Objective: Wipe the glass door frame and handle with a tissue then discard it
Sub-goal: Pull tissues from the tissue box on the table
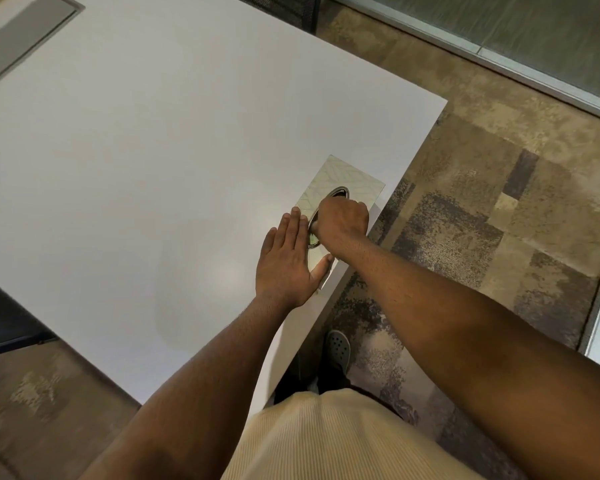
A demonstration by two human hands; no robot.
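The worktop (136, 161) is smooth and white with a soft sheen. The tissue box (343, 178) looks like printed card — pale, faintly patterned — its oval opening (338, 192) rimmed in glossy film. The carpet (482, 216) is rough, mottled pile. The shirt (326, 441) is ribbed cream cloth, and the shoe (338, 348) matt perforated plastic.

One head-worn wide-angle view looks steeply down from above the person's chest, facing forward over the near right corner of the white surface (153, 150). It sits close: both forearms fill the lower frame. Carpet (482, 220) runs along the surface's right edge, with a shoe (338, 348) directly below.
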